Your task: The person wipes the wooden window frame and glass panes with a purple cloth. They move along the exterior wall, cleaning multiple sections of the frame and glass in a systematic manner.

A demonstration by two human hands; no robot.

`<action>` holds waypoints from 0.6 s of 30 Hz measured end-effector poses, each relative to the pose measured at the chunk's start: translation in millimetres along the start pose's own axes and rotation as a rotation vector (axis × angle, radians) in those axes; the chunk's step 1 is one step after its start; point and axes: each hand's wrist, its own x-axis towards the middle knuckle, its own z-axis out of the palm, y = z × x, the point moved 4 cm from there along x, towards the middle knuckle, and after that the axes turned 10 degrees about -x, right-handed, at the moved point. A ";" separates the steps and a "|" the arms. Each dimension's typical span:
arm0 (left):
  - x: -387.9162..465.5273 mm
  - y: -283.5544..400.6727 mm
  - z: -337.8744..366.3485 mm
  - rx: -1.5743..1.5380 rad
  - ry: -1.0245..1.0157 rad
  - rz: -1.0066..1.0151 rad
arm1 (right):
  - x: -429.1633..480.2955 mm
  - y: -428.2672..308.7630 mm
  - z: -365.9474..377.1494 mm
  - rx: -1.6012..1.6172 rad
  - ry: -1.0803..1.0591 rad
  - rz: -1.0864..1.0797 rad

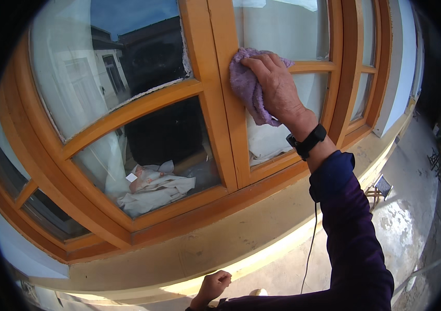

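My right hand (276, 87), with a black watch band (311, 142) at the wrist, presses a purple terry cloth (245, 79) against the orange-brown wooden window frame (233, 128). The cloth lies on the upright beside the crossbar (313, 67), partly over the right-hand panes. Part of the cloth is hidden under my fingers. Low at the bottom, my left hand (213, 287) hangs below the sill with its fingers curled in and nothing seen in it. To the left, the upper glass pane (142, 58) reflects a building and sky; whitish, flaking material runs along its edge.
Below the window juts a tan ledge (212, 241). Behind the lower left pane lies crumpled white fabric (162, 186). A thin black cord (310, 248) hangs from my right sleeve. A folding stool (380, 189) stands on the concrete ground (403, 233) at right.
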 end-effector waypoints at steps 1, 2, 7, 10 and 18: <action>7.8 5.2 7.5 0.001 -0.035 0.026 | 1.7 5.2 2.8 0.038 0.012 -0.008; 15.4 10.1 15.4 -0.004 -0.058 0.052 | 0.5 10.2 3.7 0.037 -0.013 0.000; 37.1 23.6 37.5 0.047 -0.168 0.059 | -6.0 39.3 -1.2 0.003 -0.007 -0.092; 43.0 26.6 42.8 0.091 -0.149 0.052 | -15.8 80.7 -7.2 -0.048 -0.063 -0.075; 50.1 23.3 52.1 0.086 -0.139 0.025 | -64.1 207.3 -30.5 -0.137 -0.243 0.305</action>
